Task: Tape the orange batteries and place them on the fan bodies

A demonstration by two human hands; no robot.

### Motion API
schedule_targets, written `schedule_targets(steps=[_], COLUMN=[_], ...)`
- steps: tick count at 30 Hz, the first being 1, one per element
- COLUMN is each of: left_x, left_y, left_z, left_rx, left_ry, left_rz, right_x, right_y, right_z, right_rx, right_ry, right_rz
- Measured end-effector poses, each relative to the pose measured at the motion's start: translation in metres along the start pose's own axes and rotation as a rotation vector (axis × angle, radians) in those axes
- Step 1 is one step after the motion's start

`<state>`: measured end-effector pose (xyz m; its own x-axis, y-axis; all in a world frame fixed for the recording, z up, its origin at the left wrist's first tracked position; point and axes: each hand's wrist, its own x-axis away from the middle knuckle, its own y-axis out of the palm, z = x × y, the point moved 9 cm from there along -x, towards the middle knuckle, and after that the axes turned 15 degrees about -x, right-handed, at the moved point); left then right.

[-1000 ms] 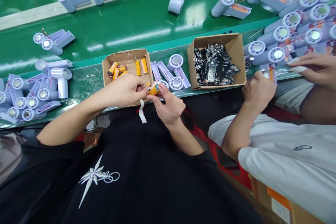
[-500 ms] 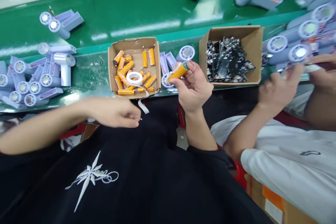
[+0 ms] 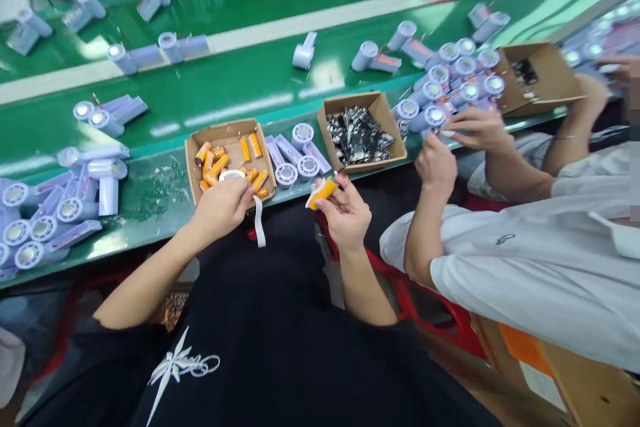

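My right hand (image 3: 349, 217) is closed around an orange cylindrical battery (image 3: 323, 192) with thin wires at one end. A bit of white shows along the battery's left end. My left hand (image 3: 224, 205) is over the front edge of a cardboard box (image 3: 193, 170), its fingers pinched at a strip of white tape (image 3: 259, 223) that hangs down outside the box. The tape roll (image 3: 233, 174) lies in the box, partly hidden by this hand. Several more orange batteries (image 3: 217, 167) lie around it.
Lilac fan-like housings (image 3: 303, 135) stand between the boxes, with a pile of them (image 3: 73, 209) at left. A second box (image 3: 400, 150) holds dark circuit boards (image 3: 360, 135). Co-workers' hands (image 3: 437, 163) work at right. A green conveyor (image 3: 240, 90) runs behind.
My left hand has moved from in front of my body up to the tape at the box. My right hand, still holding the battery, is lower. The view has shifted, showing more of the conveyor.
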<state>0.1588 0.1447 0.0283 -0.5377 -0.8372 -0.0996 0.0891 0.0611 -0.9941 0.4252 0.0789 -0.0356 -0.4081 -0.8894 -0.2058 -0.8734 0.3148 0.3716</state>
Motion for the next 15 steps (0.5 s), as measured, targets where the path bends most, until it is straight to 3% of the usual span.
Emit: schedule_targets(steps=[3, 6, 8, 11, 13, 15], left_x=[-0.078, -0.19, -0.27, -0.375, -0.428, -0.467], left_y=[-0.005, 0.005, 0.021, 0.051, 0.072, 0.092], left_z=[-0.024, -0.035, -0.041, -0.055, -0.057, -0.05], left_rx=[0.047, -0.032, -0.082, -0.069, -0.04, -0.013], left_ry=[-0.011, 0.032, -0.023, -0.245, -0.334, -0.322], left_rz=[0.012, -0.017, -0.072, -0.158, -0.203, -0.23], right_x=[0.002, 0.001, 0.001, -0.001, -0.006, -0.015], right_y=[-0.023, -0.048, -0.063, -0.073, -0.072, -0.067], right_z=[0.003, 0.013, 0.021, 0.03, 0.031, 0.027], right_rx=[-0.075, -0.129, -0.135, -0.114, -0.097, -0.087], right_ry=[0.091, 0.161, 0.204, 0.282, 0.291, 0.249], right_rz=[0.051, 0.137, 0.204, 0.252, 0.246, 0.226])
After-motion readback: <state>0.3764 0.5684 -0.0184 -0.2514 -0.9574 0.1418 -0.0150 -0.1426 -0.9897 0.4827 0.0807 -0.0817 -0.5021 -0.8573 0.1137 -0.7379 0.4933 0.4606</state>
